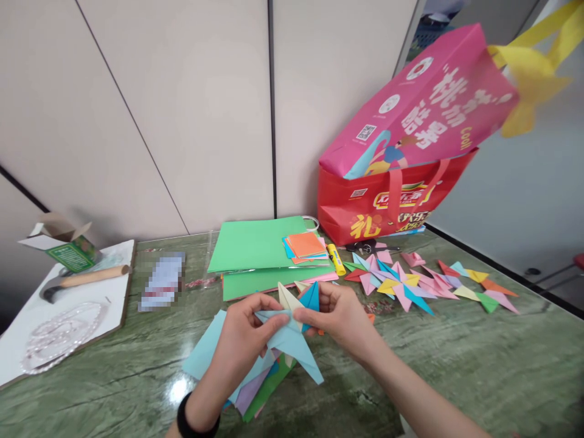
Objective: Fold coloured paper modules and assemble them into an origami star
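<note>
My left hand [249, 328] is closed on a light blue folded paper piece [296, 345], thumb on top, one pointed end hanging toward me. My right hand [335, 316] pinches a joined paper piece with a cream point [288, 299] and a bright blue point [311, 298]. The light blue piece meets this joined piece between my two thumbs. Under my left hand lie loose paper sheets [203, 347] in light blue, purple and green, partly hidden by the hand. Folded multicoloured paper stars [396, 283] lie on the table to the right.
Green paper sheets [255, 243] with small orange squares [308, 244] lie behind my hands, beside a yellow glue stick [336, 260]. Red and pink bags [337, 204] stand back right. On the left are a white board [109, 304], a hammer [91, 278], a beaded string [64, 337] and a small box [70, 255].
</note>
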Motion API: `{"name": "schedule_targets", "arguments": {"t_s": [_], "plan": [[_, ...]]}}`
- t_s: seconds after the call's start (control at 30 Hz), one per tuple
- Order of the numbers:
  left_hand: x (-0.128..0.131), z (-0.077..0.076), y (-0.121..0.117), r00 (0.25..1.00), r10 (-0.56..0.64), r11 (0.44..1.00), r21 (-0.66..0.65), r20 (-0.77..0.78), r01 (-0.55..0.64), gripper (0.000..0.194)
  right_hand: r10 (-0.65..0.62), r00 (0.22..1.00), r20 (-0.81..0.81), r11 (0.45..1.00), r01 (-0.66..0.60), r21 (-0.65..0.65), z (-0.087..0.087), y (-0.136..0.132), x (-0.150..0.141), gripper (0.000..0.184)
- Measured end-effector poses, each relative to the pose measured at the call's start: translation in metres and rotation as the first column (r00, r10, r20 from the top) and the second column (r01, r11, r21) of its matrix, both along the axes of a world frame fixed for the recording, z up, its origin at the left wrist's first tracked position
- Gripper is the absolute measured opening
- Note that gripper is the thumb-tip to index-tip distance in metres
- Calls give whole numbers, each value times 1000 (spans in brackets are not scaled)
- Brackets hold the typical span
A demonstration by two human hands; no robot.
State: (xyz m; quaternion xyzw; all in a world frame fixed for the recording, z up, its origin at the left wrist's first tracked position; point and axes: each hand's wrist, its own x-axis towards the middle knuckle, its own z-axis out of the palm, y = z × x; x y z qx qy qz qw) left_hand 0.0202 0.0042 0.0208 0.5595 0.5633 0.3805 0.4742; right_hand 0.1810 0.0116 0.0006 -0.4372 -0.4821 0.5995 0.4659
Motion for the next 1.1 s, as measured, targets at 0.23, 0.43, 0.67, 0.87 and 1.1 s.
{"name": "schedule_targets", "arguments": {"t_s": [0.23, 0.43, 0.67, 0.87, 1.1], "plan": [[-1, -1, -1, 1000, -12, 999, 32, 5, 12, 15, 83, 996, -13, 994, -83, -69, 0, 1, 2, 29], [-1, -6, -1, 998, 40, 999, 2, 57, -40, 18, 63, 997, -48, 996, -66, -55, -3, 0, 2, 35], [-1, -3, 0, 978, 20, 1000, -14, 207, -18, 21, -17, 1000, 6, 999, 17, -36, -1, -1, 1, 34], [0, -5, 0, 957, 70, 995, -84, 281, -48, 22, 1, 1000, 28, 1000, -1, -18, 0, -1, 2, 35], [0, -7, -3, 950, 68, 996, -77, 305, -47, 22, -28, 998, 54, 1000, 29, -7, -2, -2, 1, 29]]}}
